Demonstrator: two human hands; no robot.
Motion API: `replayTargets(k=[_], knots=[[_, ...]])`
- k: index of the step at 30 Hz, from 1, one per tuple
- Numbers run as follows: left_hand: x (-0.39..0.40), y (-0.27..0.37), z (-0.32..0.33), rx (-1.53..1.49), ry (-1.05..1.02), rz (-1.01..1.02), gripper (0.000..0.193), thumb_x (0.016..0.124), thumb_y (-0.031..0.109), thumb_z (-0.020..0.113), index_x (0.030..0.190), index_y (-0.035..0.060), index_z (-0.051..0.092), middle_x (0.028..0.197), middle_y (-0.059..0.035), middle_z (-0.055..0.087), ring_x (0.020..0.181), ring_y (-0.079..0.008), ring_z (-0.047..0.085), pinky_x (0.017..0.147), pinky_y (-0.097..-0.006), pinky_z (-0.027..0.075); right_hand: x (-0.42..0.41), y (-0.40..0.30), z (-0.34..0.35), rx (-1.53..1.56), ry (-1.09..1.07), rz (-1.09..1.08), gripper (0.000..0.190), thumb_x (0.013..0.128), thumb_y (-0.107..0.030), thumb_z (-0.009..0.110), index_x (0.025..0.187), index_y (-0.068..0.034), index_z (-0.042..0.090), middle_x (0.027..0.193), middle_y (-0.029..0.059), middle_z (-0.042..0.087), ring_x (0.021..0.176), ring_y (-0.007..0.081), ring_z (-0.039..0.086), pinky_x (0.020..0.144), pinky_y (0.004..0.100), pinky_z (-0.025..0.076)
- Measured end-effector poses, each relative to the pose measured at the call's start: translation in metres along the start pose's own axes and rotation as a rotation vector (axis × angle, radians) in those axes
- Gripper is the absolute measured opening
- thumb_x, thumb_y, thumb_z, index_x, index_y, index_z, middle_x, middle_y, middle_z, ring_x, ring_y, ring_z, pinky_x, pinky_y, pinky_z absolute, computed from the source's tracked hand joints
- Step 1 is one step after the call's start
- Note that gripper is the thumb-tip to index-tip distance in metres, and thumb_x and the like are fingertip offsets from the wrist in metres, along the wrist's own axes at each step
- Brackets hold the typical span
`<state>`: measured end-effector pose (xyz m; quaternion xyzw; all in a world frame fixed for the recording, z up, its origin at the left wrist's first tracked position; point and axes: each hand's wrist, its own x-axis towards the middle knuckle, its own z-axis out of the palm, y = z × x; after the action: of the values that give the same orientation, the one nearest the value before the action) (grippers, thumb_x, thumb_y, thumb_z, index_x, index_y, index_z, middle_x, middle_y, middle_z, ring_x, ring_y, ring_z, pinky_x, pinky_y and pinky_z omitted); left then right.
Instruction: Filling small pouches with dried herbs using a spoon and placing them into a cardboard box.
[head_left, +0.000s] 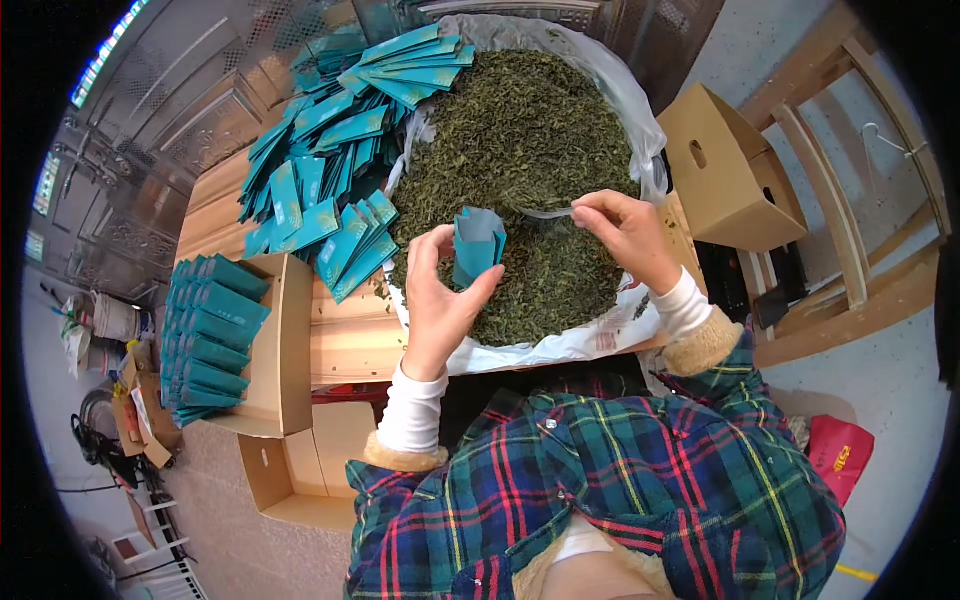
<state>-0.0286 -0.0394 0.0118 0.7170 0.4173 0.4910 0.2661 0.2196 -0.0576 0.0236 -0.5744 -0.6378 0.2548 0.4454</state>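
Note:
My left hand (441, 307) grips an opened teal paper packet (480, 251) between thumb and fingers, its mouth facing up. Just to the right, my right hand (630, 234) pinches the end of a small clear scoop (549, 215), with dried leaves on it. Both hands are over a large heap of dried green leaves, possibly tea (525, 120), inside an open white plastic bag (649, 146). Many flat teal packets (349, 131) lie in a loose pile left of the bag.
A cardboard box (295, 349) at the wooden table's (345, 341) left edge holds rows of teal packets (217, 330). Below it is another open carton (307, 469). To the right are an upturned cardboard box (697, 191) and a wooden frame (825, 202). A red bag (840, 454) lies lower right.

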Motion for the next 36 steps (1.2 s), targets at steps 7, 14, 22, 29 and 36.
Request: replayTargets(k=[7, 14, 22, 29, 36], knots=[[0.016, -0.007, 0.013, 0.029, -0.069, -0.002, 0.054, 0.064, 0.012, 0.078, 0.111, 0.0020, 0.053, 0.099, -0.0117, 0.052, 0.092, -0.0257, 0.052, 0.083, -0.0339, 0.044, 0.007, -0.015, -0.046, 0.055, -0.064, -0.041, 0.015, 0.090, -0.007, 0.059, 0.100, 0.004, 0.062, 0.087, 0.0057, 0.067, 0.081, 0.0093, 0.063, 0.073, 0.0207, 0.050], [0.031, -0.006, 0.024, 0.030, -0.202, 0.011, 0.055, 0.063, 0.013, 0.078, 0.110, 0.0008, 0.052, 0.100, -0.0132, 0.052, 0.094, -0.0273, 0.051, 0.085, -0.0349, 0.043, 0.034, -0.033, -0.071, 0.135, -0.279, -0.109, 0.013, 0.090, -0.006, 0.059, 0.098, 0.003, 0.062, 0.088, 0.0052, 0.066, 0.081, 0.0095, 0.062, 0.072, 0.0219, 0.050], [0.040, 0.000, 0.030, 0.085, -0.286, 0.042, 0.051, 0.063, 0.014, 0.075, 0.106, -0.0004, 0.052, 0.099, -0.0149, 0.052, 0.094, -0.0293, 0.052, 0.085, -0.0368, 0.043, 0.075, -0.074, -0.079, -0.439, -0.575, -0.668, 0.012, 0.086, -0.011, 0.060, 0.092, 0.000, 0.061, 0.082, 0.0134, 0.064, 0.075, 0.0285, 0.063, 0.067, 0.0333, 0.050], [0.043, 0.006, 0.035, 0.060, -0.321, -0.007, 0.051, 0.064, 0.015, 0.074, 0.107, -0.0012, 0.051, 0.099, -0.0152, 0.051, 0.095, -0.0287, 0.052, 0.086, -0.0359, 0.044, 0.058, -0.105, -0.048, -0.810, -0.635, -0.856, 0.009, 0.073, -0.004, 0.058, 0.082, -0.004, 0.056, 0.075, 0.0108, 0.060, 0.076, 0.0302, 0.061, 0.068, 0.0388, 0.050], [0.033, -0.002, 0.022, -0.089, -0.205, -0.087, 0.058, 0.065, 0.012, 0.077, 0.115, -0.0006, 0.050, 0.103, -0.0128, 0.053, 0.092, -0.0229, 0.057, 0.082, -0.0331, 0.047, 0.043, -0.103, -0.071, -0.753, -0.294, -0.834, 0.013, 0.077, -0.003, 0.061, 0.091, -0.003, 0.061, 0.080, 0.0106, 0.063, 0.076, 0.0262, 0.063, 0.069, 0.0330, 0.051]])
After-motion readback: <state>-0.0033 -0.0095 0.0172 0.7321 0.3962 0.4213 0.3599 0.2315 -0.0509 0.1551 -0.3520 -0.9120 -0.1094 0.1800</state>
